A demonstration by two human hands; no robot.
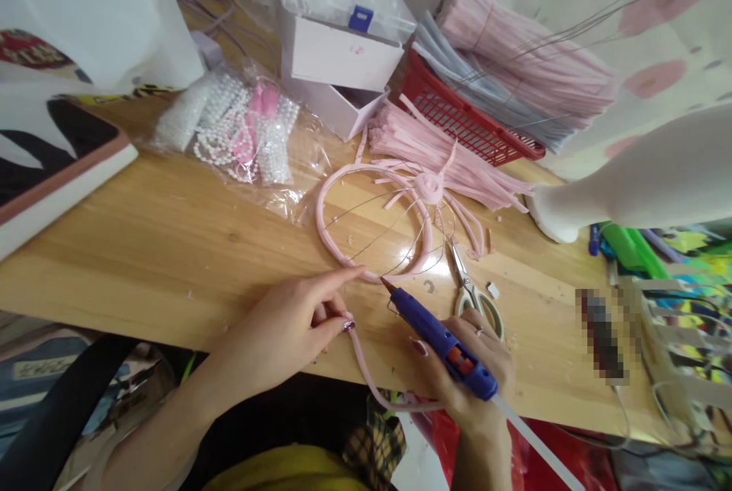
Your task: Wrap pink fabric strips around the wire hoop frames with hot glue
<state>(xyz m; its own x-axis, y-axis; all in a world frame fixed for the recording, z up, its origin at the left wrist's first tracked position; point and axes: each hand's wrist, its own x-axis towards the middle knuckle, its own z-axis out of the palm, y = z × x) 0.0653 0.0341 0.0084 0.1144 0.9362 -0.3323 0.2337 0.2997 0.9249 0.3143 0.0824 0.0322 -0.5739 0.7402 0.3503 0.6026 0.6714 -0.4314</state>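
A pink-wrapped ring (325, 228) lies on the table, with thin wires crossing it and a pink rolled flower (428, 187) at its upper right. My left hand (291, 319) pinches a soft pink strip (366, 380) between thumb and fingers, while its index finger reaches to the ring's lower edge. My right hand (480, 369) is closed round a blue hot glue gun (438, 335), whose nozzle tip is at the ring's lower rim. From the gun's back sticks a whitish glue stick (537, 441). Scissors (469, 285) with pale handles lie just beyond my right hand.
Bundles of pink strips (446, 159) lie behind the ring, near a red basket (474, 113). White boxes (343, 56) and a plastic bag of pearl beads (245, 129) stand farther back. A white mannequin-like limb (646, 178) stands on the right, near a blurred-out dark object (600, 335).
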